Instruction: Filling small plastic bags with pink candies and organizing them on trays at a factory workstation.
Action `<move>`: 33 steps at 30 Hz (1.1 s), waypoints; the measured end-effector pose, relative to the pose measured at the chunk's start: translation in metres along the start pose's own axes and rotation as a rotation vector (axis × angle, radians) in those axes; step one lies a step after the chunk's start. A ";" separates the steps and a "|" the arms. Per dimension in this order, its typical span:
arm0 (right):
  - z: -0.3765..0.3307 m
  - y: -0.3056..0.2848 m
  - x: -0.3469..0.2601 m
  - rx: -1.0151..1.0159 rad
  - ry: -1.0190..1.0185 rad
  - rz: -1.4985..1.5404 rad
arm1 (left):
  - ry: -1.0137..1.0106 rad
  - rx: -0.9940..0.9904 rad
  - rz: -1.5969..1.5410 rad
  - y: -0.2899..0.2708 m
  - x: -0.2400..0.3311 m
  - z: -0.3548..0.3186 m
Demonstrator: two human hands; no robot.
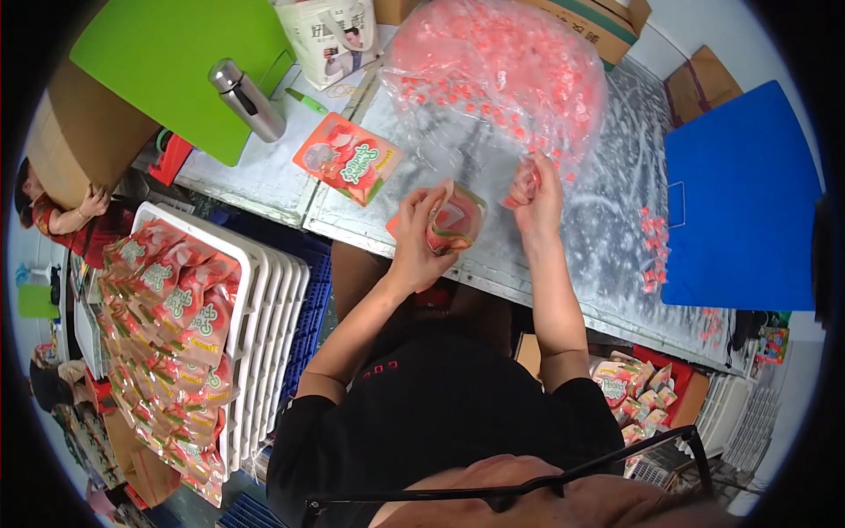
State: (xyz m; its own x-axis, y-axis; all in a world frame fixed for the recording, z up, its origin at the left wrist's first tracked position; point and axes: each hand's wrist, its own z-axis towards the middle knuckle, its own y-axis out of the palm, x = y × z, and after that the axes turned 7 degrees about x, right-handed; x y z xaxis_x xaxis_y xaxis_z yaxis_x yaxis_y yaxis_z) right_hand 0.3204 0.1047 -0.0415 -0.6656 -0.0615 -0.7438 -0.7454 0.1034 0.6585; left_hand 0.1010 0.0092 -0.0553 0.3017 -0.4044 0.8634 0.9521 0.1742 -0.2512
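Observation:
My left hand (pixel 410 236) is wrapped round a red and green printed pouch (pixel 459 218), its mouth spread open toward me. To the right, at the same height, my right hand (pixel 542 201) is closed on several small pink wrapped candies (pixel 524 185). It is just in front of a large clear plastic bag (pixel 440 141) heaped with the same pink candies (pixel 502 66). On the metal table (pixel 572 255), left of my left hand, a flat printed pouch (pixel 348 160) lies. Part of another pouch edge shows behind my left fingers.
Stacked white trays (pixel 255 308) stand at the left, the top one piled with pouches (pixel 176 308). A steel flask (pixel 246 101), a green knife (pixel 305 100) and a white bag (pixel 334 53) are at back left. Loose candies (pixel 653 251) lie beside a blue bin (pixel 739 211). A person (pixel 75 216) handles a carton.

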 end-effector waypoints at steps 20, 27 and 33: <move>-0.033 0.065 -0.012 -0.066 -0.662 -0.340 | 0.150 0.089 -0.050 0.024 -0.001 0.027; -0.071 0.075 -0.019 -0.367 -1.130 -1.041 | 0.095 0.297 0.082 0.031 -0.021 0.017; -0.063 0.061 -0.029 -0.616 -0.938 -1.411 | 0.055 0.264 -0.023 0.011 -0.025 -0.006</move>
State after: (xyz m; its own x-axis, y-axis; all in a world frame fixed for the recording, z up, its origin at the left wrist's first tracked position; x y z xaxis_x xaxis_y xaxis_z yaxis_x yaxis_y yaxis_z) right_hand 0.2919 0.0500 0.0272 0.4925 0.7784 -0.3893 -0.7232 0.1172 -0.6806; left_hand 0.1046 0.0161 -0.0819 0.2891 -0.4582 0.8406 0.9154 0.3891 -0.1027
